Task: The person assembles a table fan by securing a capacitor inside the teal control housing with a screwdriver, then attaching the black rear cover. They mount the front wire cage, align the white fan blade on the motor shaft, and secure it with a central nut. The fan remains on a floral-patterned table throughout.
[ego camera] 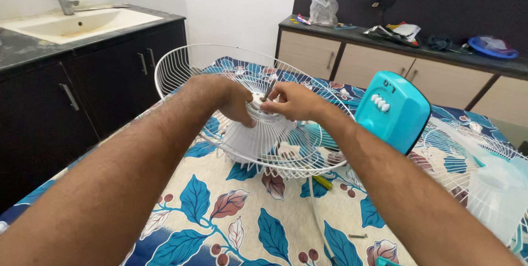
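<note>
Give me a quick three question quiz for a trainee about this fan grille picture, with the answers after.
1. True or false: both hands are at the centre of the white wire grille.
2. Which thing stands right of the grille? A) turquoise fan base B) a red bucket C) a kettle
3. What lies loose on the leaf-patterned cloth near the bottom edge?

Key: 1. True: the left hand and right hand meet at the hub, around the metal shaft. 2. A. 3. A small screw.
</note>
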